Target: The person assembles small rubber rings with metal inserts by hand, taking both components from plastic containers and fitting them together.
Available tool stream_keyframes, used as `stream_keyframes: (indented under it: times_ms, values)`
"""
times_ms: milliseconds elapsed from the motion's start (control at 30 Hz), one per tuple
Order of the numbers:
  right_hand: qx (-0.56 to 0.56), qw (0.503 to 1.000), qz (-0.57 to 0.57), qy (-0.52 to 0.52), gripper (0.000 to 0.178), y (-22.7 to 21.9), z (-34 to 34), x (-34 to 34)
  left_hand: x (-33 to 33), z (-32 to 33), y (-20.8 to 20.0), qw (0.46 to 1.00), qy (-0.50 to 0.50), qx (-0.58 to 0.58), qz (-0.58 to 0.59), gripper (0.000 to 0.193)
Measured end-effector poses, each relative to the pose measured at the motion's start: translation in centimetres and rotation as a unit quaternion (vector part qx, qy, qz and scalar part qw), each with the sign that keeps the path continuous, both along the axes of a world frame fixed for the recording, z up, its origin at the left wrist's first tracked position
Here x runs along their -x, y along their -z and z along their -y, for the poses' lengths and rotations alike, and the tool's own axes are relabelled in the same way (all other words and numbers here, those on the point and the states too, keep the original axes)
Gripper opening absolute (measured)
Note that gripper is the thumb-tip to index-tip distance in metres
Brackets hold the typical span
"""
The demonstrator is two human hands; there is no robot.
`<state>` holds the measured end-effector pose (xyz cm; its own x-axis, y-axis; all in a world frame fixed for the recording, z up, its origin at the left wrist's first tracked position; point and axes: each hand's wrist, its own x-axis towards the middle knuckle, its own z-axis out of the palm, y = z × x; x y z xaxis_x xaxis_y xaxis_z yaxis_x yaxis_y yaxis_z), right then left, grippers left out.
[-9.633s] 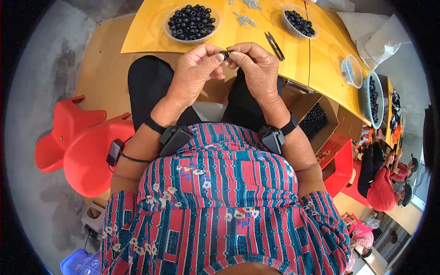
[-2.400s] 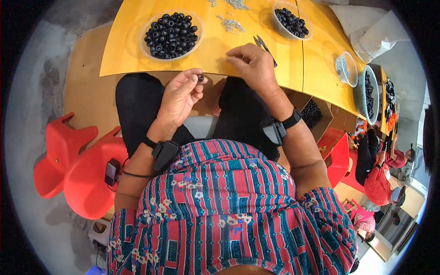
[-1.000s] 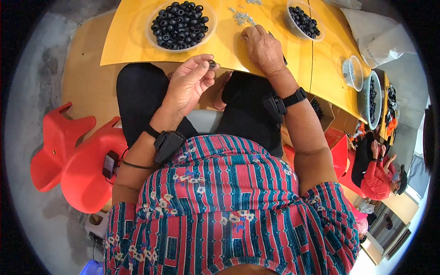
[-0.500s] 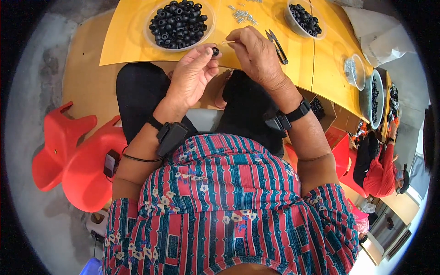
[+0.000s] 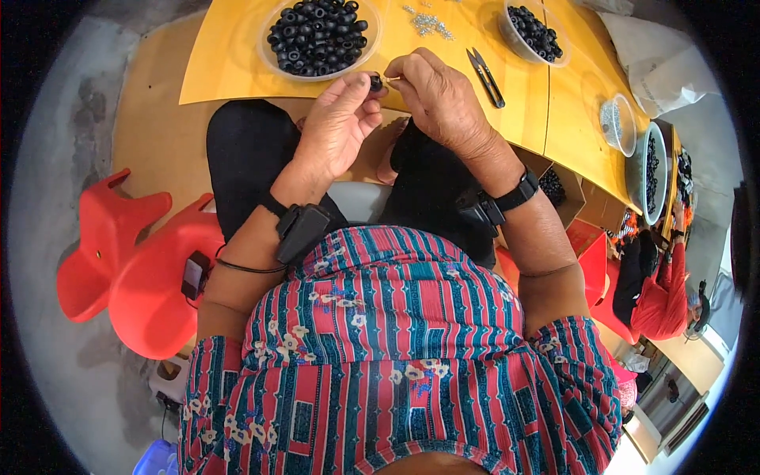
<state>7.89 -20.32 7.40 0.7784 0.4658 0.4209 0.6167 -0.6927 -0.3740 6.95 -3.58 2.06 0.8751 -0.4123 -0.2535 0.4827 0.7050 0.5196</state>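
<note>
Between the thumb and fingers of my left hand is a small black hollow round piece, its opening turned toward the right. My right hand pinches a tiny pale, brassy-looking bit right at that opening; it is too small to name, and I cannot tell whether it is inside. Both hands are raised over my lap by the table's near edge. Just beyond the left hand stands a clear plastic bowl full of similar black pieces. Black thread snips lie on the table right of my right hand.
The yellow table carries scattered small silvery parts, a second bowl of black pieces, a clear tub and a large basin at the right. Red chairs stand at left. Another person sits far right.
My right hand has brought the tiny pale bit leftward to the black piece's opening, closing the gap between the hands. The whole view has shifted slightly.
</note>
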Motion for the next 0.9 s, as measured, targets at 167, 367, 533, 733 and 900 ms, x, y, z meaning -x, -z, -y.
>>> stream_keyframes:
  times_ms: [167, 367, 533, 733, 900]
  values:
    - [0.071, 0.997, 0.000, -0.008, 0.017, -0.6, 0.0, 0.3, 0.3, 0.3, -0.2, 0.999, -0.013, -0.036, 0.030, 0.017]
    - [0.069, 0.997, -0.005, -0.018, 0.015, -0.5, 0.2, 0.2, 0.6, 0.3, -0.5, 0.987, -0.034, -0.129, 0.094, 0.014]
    - [-0.225, 0.941, -0.251, 0.042, 0.009, -0.2, 0.0, 0.6, 0.5, 0.2, -0.4, 0.998, 0.006, -0.044, 0.042, 0.017]
    - [-0.406, 0.835, -0.368, 0.047, 0.020, 1.1, -0.5, 1.3, 0.5, 0.0, -0.1, 0.999, 0.004, -0.011, 0.034, 0.019]
    - [-0.341, 0.900, -0.271, 0.038, 0.026, 1.4, -0.9, 1.7, 0.5, 0.0, 0.0, 0.999, 0.003, -0.017, 0.039, 0.020]
